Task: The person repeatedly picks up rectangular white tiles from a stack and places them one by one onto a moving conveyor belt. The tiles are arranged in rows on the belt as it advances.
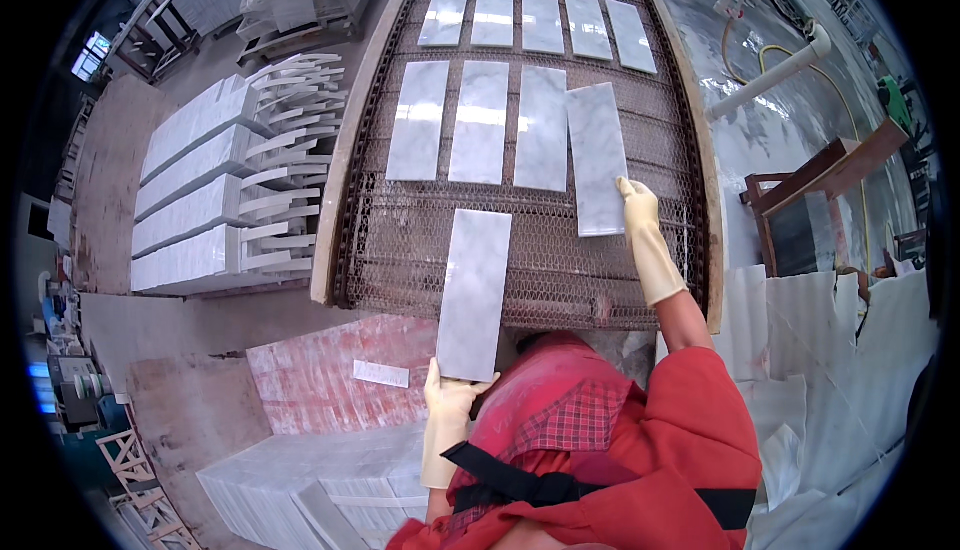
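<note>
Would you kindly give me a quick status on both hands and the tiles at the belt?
Left hand grips near end of marble tile, half onto mesh belt. Right hand presses angled tile at row's right end. Nothing blocking.

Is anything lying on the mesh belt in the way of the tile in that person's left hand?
Nothing visible. The left hand holds the marble tile by its near end, and the mesh belt under and beside it lies bare. The nearest row of tiles sits farther up the belt.
</note>
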Tool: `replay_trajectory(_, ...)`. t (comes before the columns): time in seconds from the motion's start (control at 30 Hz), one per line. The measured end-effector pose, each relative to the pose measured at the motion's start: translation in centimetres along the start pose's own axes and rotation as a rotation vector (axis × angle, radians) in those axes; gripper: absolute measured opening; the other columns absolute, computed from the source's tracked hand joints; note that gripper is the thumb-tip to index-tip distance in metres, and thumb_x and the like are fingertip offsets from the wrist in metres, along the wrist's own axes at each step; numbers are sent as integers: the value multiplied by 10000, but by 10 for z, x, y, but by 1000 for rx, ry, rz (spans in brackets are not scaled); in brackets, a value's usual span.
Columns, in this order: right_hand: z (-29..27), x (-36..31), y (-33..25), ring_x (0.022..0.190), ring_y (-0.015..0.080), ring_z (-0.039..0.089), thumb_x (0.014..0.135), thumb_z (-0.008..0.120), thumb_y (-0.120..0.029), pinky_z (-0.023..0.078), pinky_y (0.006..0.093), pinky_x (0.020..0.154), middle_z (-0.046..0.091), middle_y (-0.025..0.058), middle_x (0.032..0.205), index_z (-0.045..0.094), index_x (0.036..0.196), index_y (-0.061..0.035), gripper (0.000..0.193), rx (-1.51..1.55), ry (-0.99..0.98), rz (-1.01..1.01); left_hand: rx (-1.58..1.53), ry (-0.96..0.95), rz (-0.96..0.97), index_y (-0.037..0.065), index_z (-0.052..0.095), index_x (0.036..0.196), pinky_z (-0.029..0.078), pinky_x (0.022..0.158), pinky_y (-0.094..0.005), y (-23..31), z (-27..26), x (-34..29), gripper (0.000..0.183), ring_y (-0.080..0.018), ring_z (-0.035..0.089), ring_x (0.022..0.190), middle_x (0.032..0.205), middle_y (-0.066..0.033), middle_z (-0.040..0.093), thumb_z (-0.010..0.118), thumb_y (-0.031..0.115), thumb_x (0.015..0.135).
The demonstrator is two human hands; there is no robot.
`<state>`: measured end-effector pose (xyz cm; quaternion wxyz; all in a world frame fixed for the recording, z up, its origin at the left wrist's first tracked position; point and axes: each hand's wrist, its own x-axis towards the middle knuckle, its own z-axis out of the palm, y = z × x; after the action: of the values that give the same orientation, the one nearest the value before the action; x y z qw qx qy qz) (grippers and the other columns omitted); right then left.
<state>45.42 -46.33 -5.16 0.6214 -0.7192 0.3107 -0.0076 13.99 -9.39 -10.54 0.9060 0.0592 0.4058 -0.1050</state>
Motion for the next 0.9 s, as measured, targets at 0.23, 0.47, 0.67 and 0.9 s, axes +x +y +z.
replay_trajectory(0.23, 18, 91, -5, 978, 216, 700, 1012, 675, -320, 528, 357, 899, 760, 137, 1101, 694, 1242, 57, 442, -3, 81, -23, 45, 8, 47, 108, 458, 1487, 370, 1120, -711, -7, -33, 12, 428, -411, 462, 1420, 1559, -149, 489, 412, 287, 1101)
replay_trajectory(0.47, 2, 79, -25, 1146, 291, 692, 1008, 666, -322, 532, 383, 968, 740, 135, 1236, 701, 1271, -17, 405, -533, 119, -71, 343, -152, 143, 94, 461, 1492, 373, 1133, -676, -12, -20, 5, 445, -390, 491, 1395, 1547, -149, 505, 433, 300, 1098)
replay_trajectory(0.67, -15, -11, -56, 1263, 280, 640, 1058, 568, -398, 495, 423, 1086, 678, 122, 1366, 638, 1380, -95, 447, -669, -19, -194, 582, -231, 214, 115, 477, 1505, 330, 1204, -558, -13, -26, 27, 492, -327, 494, 1410, 1546, -110, 525, 417, 396, 1105)
replay_trajectory(0.9, 23, -148, 12, 1156, 303, 685, 1072, 551, -391, 547, 421, 1010, 691, 177, 1297, 598, 1393, -35, 482, -826, -1083, 31, 122, -318, 31, 88, 459, 1534, 366, 1202, -528, -21, 14, 10, 574, -337, 510, 1404, 1496, -131, 580, 427, 467, 1103)
